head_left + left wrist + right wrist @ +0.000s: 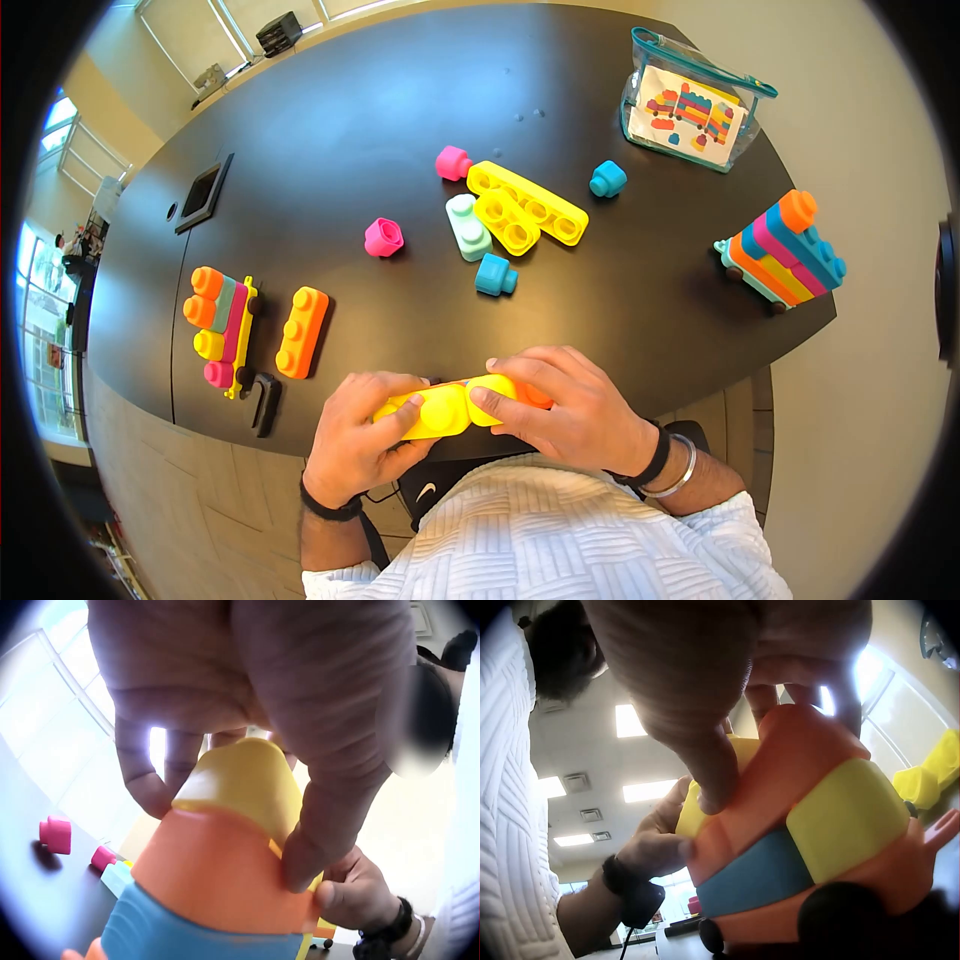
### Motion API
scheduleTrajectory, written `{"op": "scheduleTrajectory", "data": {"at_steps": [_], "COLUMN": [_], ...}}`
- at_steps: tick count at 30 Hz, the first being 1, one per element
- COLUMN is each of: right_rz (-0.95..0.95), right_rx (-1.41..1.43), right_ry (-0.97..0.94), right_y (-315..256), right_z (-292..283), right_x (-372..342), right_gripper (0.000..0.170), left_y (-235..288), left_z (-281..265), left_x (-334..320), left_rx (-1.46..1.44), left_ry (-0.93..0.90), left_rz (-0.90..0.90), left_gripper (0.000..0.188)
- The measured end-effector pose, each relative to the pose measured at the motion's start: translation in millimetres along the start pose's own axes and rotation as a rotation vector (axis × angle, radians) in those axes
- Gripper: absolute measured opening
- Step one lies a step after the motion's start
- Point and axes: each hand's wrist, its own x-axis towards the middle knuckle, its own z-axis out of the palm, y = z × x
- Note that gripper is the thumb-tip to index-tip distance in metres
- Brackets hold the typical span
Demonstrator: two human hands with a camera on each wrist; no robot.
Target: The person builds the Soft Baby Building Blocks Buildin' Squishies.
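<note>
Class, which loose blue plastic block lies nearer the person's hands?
The small blue plastic block beside the oblong mint green block; the other loose blue block lies farther off, toward the clear plastic bag.

1. Counted from my remote post: three wheeled toy-block vehicles (pixel 440 412) (pixel 225 325) (pixel 782 250) and two hands (pixel 360 425) (pixel 570 410).
2. I tally four loose single-stud blocks: two pink blocks (pixel 453 163) (pixel 383 238), two blue blocks (pixel 607 180) (pixel 494 275).
3. My feed adds two yellow blocks (pixel 528 200) (pixel 505 221), one pale-green two-stud block (pixel 468 230) and one orange three-stud block (pixel 302 333).
4. I log one clear bag (pixel 700 70), two black wristbands (pixel 332 509) (pixel 656 457), one silver bracelet (pixel 687 465).
</note>
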Motion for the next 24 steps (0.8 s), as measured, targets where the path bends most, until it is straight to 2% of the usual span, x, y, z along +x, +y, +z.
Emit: {"op": "scheduleTrajectory", "data": {"at_steps": [3,5,6,8,9,10,12,14,15,16,19,22,24], "right_rz": [-0.011,0.012,0.014,-0.041,0.062,0.064,0.133,0.104,0.096,0.087,-0.04,-0.093,-0.063], "right_rx": [0.024,0.246,0.24,0.504,0.635,0.633,0.317,0.025,-0.095,-0.096,-0.33,-0.392,-0.407], "right_ry": [-0.077,-0.188,-0.194,-0.237,-0.283,-0.287,-0.264,-0.242,-0.265,-0.268,-0.454,-0.449,-0.477], "right_y": [4,10,16,32,39,49,71,90,95,99,106,108,110], "right_z": [-6,-13,-15,-19,-23,-26,-30,-23,-21,-16,0,14,20], "right_x": [6,12,16,27,34,41,56,65,67,70,72,76,79], "right_gripper": [0.058,0.06,0.06,0.067,0.061,0.061,0.046,0.037,0.04,0.04,0.046,0.045,0.045], "left_y": [1,2,2,3,3,3,4,6,8,8,8,7,7], "left_z": [8,11,13,16,17,18,18,17,16,16,17,19,20], "left_x": [-5,-8,-9,-10,-11,-11,-11,-10,-9,-9,-10,-14,-14], "left_rx": [0.002,0.013,0.019,0.021,0.024,0.028,0.021,0.023,0.018,0.011,0.038,0.036,0.035], "left_ry": [0.033,0.048,0.056,0.07,0.073,0.074,0.073,0.076,0.056,0.037,0.016,-0.002,-0.004], "left_rz": [0.017,0.029,0.015,-0.002,-0.009,-0.015,-0.035,-0.055,-0.07,-0.086,-0.085,-0.095,-0.096], "left_gripper": [0.042,0.044,0.045,0.047,0.048,0.049,0.05,0.05,0.051,0.052,0.052,0.051,0.051]}}
